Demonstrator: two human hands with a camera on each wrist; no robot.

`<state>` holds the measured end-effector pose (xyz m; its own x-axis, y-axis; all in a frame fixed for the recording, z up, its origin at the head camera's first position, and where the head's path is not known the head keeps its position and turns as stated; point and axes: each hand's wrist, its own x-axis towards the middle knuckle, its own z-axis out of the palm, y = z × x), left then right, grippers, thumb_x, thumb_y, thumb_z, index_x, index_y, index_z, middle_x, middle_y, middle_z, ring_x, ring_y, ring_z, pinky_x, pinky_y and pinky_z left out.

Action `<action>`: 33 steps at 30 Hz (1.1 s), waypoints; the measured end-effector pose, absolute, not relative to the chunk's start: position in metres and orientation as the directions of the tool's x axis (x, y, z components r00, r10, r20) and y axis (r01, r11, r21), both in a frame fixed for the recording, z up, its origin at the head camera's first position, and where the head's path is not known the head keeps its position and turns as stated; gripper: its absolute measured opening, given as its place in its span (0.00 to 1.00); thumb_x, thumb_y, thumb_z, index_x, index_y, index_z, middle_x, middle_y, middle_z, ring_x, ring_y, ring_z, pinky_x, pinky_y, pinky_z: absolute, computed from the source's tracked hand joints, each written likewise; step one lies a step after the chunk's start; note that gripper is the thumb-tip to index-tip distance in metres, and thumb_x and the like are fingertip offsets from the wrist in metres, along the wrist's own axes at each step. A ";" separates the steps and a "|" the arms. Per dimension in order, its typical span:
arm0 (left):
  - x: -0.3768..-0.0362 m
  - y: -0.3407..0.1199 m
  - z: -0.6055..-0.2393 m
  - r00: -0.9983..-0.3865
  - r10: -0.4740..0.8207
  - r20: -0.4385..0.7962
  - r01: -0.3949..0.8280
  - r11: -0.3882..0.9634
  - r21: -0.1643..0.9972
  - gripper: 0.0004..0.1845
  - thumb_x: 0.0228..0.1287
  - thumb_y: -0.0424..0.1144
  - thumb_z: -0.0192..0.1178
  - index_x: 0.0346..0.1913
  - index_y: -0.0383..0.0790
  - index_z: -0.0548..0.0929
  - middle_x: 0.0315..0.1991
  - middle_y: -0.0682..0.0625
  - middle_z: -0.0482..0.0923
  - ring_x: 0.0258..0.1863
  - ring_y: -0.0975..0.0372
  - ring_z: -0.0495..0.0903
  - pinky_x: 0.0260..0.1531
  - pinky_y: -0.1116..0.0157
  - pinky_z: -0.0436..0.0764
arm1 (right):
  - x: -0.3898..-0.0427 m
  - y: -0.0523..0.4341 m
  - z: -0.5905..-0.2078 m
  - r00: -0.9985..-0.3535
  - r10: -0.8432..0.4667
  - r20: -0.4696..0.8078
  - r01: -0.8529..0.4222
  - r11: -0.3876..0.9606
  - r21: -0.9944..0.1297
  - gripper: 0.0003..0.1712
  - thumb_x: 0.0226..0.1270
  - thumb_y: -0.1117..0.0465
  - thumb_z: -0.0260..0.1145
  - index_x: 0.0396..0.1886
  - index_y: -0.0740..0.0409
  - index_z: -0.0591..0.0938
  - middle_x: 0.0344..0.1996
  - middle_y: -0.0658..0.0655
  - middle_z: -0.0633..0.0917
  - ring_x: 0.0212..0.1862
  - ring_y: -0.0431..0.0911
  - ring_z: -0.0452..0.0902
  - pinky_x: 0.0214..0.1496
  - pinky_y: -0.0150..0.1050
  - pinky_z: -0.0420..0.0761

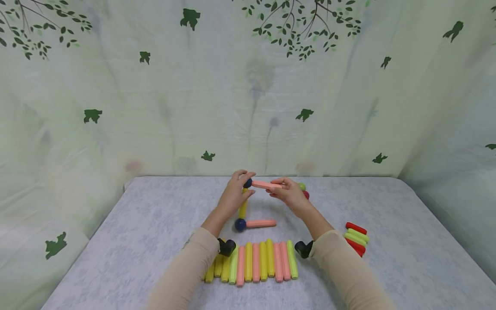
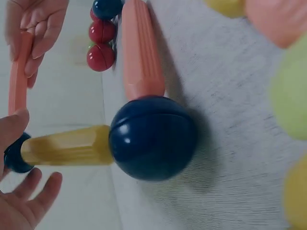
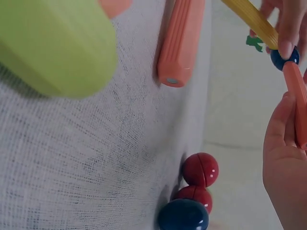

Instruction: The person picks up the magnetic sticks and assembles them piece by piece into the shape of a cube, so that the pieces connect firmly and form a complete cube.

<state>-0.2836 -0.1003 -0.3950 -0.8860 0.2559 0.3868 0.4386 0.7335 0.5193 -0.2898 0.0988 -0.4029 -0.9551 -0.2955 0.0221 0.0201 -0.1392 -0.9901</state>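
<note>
Grey mottled cloth covers the table before you. Nearest you lies a row of yellow, pink and lime sticks, side by side between your sleeves. Off to your right, red and lime sticks lie together, partly hidden by your sleeve. Beyond the row rests the lower blue ball, with the lower pink stick pointing right from it and a yellow stick rising to the upper blue ball. Your left hand grips that upper ball between thumb and fingers; your right hand pinches another pink stick, whose end meets it. Past your right hand sit red balls and a green ball. Behind hangs a leaf-printed backdrop.
</note>
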 end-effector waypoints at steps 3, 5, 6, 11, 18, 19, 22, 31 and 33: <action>-0.289 -0.096 -0.394 -0.820 0.316 0.478 0.534 0.724 0.437 0.18 0.52 0.35 0.65 0.49 0.43 0.80 0.49 0.47 0.71 0.44 0.54 0.73 0.41 0.62 0.74 | -0.290 0.099 -0.401 -0.942 -0.335 0.033 0.013 -0.133 -0.991 0.15 0.64 0.67 0.57 0.48 0.67 0.68 0.47 0.65 0.75 0.52 0.59 0.71 0.52 0.42 0.72; -0.291 -0.094 -0.395 -0.788 0.327 0.522 0.563 0.725 0.397 0.13 0.52 0.35 0.65 0.43 0.42 0.82 0.43 0.49 0.74 0.39 0.56 0.73 0.38 0.63 0.74 | -0.291 0.102 -0.401 -0.938 -0.345 0.028 0.015 -0.121 -0.993 0.17 0.64 0.64 0.58 0.50 0.66 0.68 0.49 0.64 0.74 0.53 0.58 0.70 0.53 0.43 0.71; -0.292 -0.094 -0.395 -0.780 0.323 0.537 0.569 0.723 0.392 0.12 0.51 0.35 0.65 0.41 0.42 0.83 0.41 0.49 0.75 0.37 0.57 0.73 0.36 0.64 0.74 | -0.293 0.105 -0.400 -0.942 -0.336 0.029 0.010 -0.114 -0.993 0.19 0.64 0.61 0.58 0.52 0.66 0.68 0.51 0.63 0.74 0.53 0.57 0.70 0.53 0.44 0.70; -0.295 -0.096 -0.399 -0.787 0.256 0.561 0.550 0.703 0.452 0.11 0.51 0.34 0.65 0.40 0.41 0.83 0.39 0.50 0.76 0.35 0.59 0.74 0.34 0.66 0.75 | -0.302 0.119 -0.400 -0.978 -0.190 0.086 -0.101 0.073 -0.992 0.24 0.65 0.53 0.57 0.55 0.62 0.69 0.53 0.60 0.72 0.53 0.53 0.68 0.54 0.50 0.68; -0.299 -0.101 -0.405 -0.813 0.193 0.550 0.515 0.678 0.524 0.12 0.51 0.33 0.65 0.41 0.39 0.82 0.41 0.49 0.76 0.40 0.59 0.75 0.39 0.66 0.76 | -0.314 0.122 -0.412 -0.961 -0.272 0.055 -0.237 0.703 -0.670 0.23 0.62 0.61 0.61 0.57 0.60 0.72 0.52 0.61 0.74 0.51 0.53 0.69 0.50 0.47 0.70; -0.299 -0.101 -0.405 -0.815 0.194 0.547 0.513 0.680 0.523 0.12 0.51 0.33 0.65 0.41 0.40 0.82 0.41 0.49 0.76 0.40 0.59 0.75 0.39 0.66 0.75 | -0.315 0.121 -0.414 -0.958 -0.286 0.031 -0.243 0.745 -0.621 0.24 0.61 0.61 0.62 0.58 0.60 0.72 0.53 0.61 0.74 0.52 0.53 0.69 0.51 0.47 0.70; -0.300 -0.101 -0.407 -0.817 0.203 0.540 0.515 0.678 0.524 0.12 0.52 0.33 0.64 0.42 0.40 0.82 0.41 0.49 0.75 0.41 0.58 0.75 0.39 0.65 0.76 | -0.319 0.116 -0.417 -0.952 -0.306 -0.017 -0.257 0.826 -0.501 0.25 0.60 0.62 0.63 0.58 0.61 0.72 0.52 0.61 0.75 0.52 0.52 0.69 0.52 0.46 0.70; -0.300 -0.100 -0.406 -0.812 0.201 0.548 0.517 0.686 0.513 0.12 0.52 0.31 0.64 0.42 0.40 0.82 0.41 0.48 0.76 0.41 0.57 0.75 0.40 0.64 0.76 | -0.322 0.108 -0.417 -0.963 -0.268 -0.021 -0.234 0.875 -0.425 0.19 0.57 0.61 0.66 0.49 0.58 0.76 0.38 0.58 0.79 0.40 0.48 0.74 0.40 0.41 0.74; -0.300 -0.099 -0.406 -0.811 0.198 0.550 0.513 0.692 0.508 0.12 0.52 0.31 0.64 0.42 0.39 0.82 0.41 0.48 0.76 0.41 0.57 0.75 0.39 0.64 0.76 | -0.320 0.110 -0.412 -0.973 -0.232 -0.010 -0.190 0.817 -0.544 0.19 0.58 0.60 0.65 0.49 0.58 0.75 0.39 0.58 0.79 0.35 0.48 0.74 0.35 0.39 0.74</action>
<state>-0.3001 -0.0992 -0.4059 -0.8115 0.1979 0.5499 0.5131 0.6916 0.5083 -0.3202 0.1095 -0.4119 -0.9726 -0.2324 -0.0100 -0.1897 0.8172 -0.5442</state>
